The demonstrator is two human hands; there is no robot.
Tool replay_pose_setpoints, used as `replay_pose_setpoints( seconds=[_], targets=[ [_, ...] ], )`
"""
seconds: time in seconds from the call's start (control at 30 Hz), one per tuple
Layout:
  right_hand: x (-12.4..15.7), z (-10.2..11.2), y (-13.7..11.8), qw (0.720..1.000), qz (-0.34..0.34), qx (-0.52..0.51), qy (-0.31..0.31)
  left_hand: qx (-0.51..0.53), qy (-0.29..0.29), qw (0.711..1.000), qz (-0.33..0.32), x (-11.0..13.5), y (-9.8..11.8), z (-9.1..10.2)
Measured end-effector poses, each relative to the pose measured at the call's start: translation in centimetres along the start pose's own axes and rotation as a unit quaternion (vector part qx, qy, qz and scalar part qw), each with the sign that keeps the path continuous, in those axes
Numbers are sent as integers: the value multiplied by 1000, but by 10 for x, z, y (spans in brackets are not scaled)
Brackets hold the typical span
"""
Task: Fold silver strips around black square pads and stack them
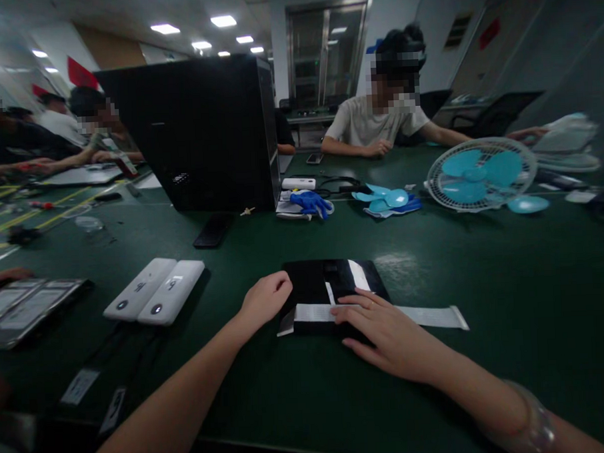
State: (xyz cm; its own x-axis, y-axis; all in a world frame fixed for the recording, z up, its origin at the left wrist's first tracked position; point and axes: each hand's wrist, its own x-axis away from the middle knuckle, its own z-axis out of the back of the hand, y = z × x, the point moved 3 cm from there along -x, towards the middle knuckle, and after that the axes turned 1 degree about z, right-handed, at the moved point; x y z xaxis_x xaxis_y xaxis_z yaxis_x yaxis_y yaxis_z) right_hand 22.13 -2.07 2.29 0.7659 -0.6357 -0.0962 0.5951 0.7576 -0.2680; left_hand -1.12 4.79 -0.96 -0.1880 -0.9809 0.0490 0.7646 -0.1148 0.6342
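Note:
A flat black panel (309, 279) lies on the green table in front of me, with a glossy section on its right. Across its near edge runs a wide white ribbon cable (431, 316), whose right end reaches past the panel onto the table. My left hand (266, 296) is closed at the panel's left edge, its curled fingertips partly hidden. Over the cable and the panel's near right part lies my right hand (387, 333), fingers stretched and apart, the fingertips resting on the cable and the panel.
Two white power banks (172, 292) with cables lie to the left, near metal-framed drives (30, 308). Beyond stand a black computer case (203, 137), a phone (213, 230), blue gloves (311, 204) and a fan (480, 172). A person (362, 127) sits opposite.

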Motion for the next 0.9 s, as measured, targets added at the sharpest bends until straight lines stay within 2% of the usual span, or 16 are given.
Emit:
replay_pose_setpoints(
  seconds=[0.13,0.23,0.33,0.43,0.67,0.9],
  targets=[
    [-1,1,4,1000,-2,5,3,42,-4,999,-11,-2,-4,-2],
    [0,2,17,999,-37,10,17,94,-3,995,-15,-3,-7,-3],
    [1,0,31,997,-81,14,-13,143,-3,990,-13,-4,-10,-5],
    [-3,4,36,995,-93,20,-44,189,3,982,-17,-5,-12,-5],
    [-27,25,22,994,-54,64,-69,269,0,963,6,-10,-10,-7],
    [-34,21,14,990,-86,83,-72,342,-11,937,65,-15,-12,-12]
  ],
)
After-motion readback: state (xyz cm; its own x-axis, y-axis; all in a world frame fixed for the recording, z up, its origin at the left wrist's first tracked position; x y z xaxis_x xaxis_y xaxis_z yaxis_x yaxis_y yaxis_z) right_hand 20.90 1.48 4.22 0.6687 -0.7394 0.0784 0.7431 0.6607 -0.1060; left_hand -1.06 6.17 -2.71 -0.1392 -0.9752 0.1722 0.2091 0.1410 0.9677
